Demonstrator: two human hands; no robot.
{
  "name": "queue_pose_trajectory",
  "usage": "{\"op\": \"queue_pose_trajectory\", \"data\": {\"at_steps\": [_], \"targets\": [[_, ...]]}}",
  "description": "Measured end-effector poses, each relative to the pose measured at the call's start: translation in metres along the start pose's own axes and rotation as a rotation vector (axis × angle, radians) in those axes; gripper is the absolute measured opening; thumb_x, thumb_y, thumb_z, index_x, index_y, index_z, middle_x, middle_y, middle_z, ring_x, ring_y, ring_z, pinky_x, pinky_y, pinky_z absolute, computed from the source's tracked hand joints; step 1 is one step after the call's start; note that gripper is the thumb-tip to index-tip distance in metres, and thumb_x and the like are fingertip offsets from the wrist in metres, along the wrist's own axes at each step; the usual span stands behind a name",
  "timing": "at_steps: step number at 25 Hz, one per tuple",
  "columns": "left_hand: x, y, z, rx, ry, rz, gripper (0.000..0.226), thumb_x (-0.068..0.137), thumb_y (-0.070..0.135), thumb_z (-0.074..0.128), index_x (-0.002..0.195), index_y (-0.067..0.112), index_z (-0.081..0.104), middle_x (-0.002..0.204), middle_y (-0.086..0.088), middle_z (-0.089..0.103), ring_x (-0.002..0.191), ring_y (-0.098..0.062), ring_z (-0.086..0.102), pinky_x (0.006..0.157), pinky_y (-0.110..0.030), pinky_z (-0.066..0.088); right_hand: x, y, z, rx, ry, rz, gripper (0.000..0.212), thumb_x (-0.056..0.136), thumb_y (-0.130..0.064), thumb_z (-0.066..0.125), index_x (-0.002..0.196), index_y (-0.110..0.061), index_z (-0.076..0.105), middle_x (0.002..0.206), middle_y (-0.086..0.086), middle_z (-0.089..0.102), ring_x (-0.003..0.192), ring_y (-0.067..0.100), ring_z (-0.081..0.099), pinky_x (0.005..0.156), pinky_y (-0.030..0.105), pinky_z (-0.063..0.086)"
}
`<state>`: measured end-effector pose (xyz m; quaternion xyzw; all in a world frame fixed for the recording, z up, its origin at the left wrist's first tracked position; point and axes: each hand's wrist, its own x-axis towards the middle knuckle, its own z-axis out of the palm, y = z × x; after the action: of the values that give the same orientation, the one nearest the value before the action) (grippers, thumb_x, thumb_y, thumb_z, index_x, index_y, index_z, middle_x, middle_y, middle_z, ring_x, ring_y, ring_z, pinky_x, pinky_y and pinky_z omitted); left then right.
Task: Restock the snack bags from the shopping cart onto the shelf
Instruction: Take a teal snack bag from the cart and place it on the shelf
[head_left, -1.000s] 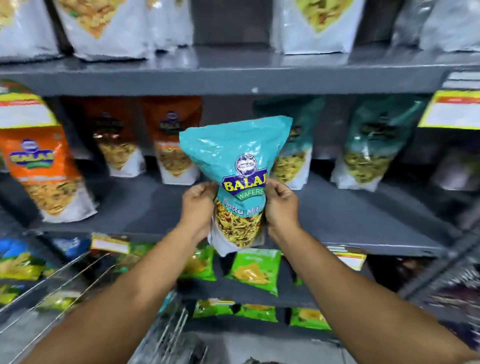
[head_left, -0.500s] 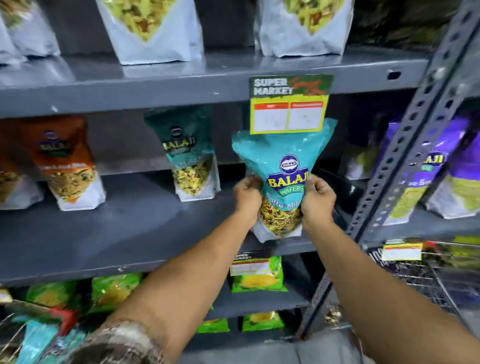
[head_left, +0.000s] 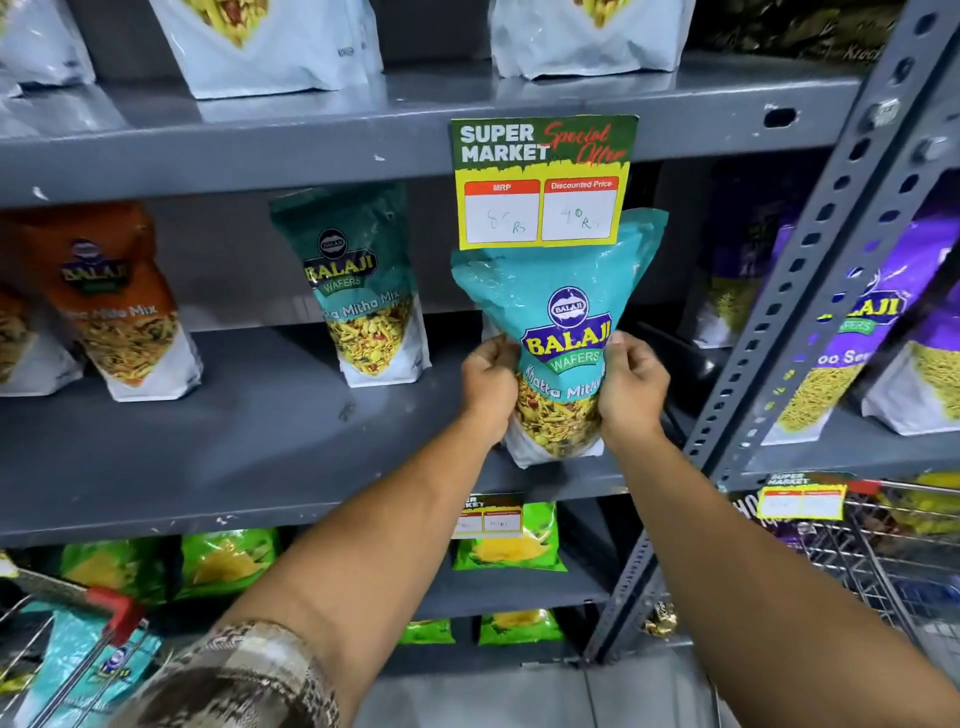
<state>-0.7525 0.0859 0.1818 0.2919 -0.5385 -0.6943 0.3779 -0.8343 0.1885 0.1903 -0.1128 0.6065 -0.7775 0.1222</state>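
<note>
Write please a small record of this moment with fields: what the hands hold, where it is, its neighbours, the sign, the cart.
held item: teal Balaji snack bag, upright
left hand: grips the bag's left edge
right hand: grips the bag's right edge
place: front of the middle grey shelf, bottom near the shelf edge
neighbour left: same teal bag standing further back
neighbour far left: orange bag
sign above: special offer tag, overlaps the held bag's top
cart: shopping cart, lower left, teal bags inside

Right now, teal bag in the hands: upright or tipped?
Upright: the teal bag has its sealed top up and white base down, left hand and right hand gripping its sides. Whether it touches the shelf: cannot tell.
</note>
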Motion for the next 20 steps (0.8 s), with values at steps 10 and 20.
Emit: {"op": "queue_pose_trajectory", "data": {"at_steps": [10,20], "targets": [[-0.07,0.019,-0.198,0.532,0.364,0.237,0.034,0.093,0.03,0.046,0.096,0.005,0.069,0.09,-0.004,0.069,0.087,-0.013,0.06,0.079,-0.021,0.044,-0.153,0.062,0.013,-0.445,0.04,-0.224,0.053,0.088,-0.033,0.044,0.132,-0.003,0.041,0.134,0.026,0.036,0.127,0.038,0.036,0.11,0.051,0.029],[-0.253,0.067,-0.545,0.724,1.171,-0.118,0.03,0.096,0.019,0.045,0.088,-0.006,0.061,0.096,-0.038,0.062,0.094,-0.046,0.06,0.079,-0.046,0.046,-0.335,0.11,0.25,-0.562,-1.252,-0.321,0.03,0.09,-0.019,0.052,0.115,-0.004,0.06,0.112,0.02,0.062,0.106,0.03,0.058,0.099,0.038,0.043]]}}
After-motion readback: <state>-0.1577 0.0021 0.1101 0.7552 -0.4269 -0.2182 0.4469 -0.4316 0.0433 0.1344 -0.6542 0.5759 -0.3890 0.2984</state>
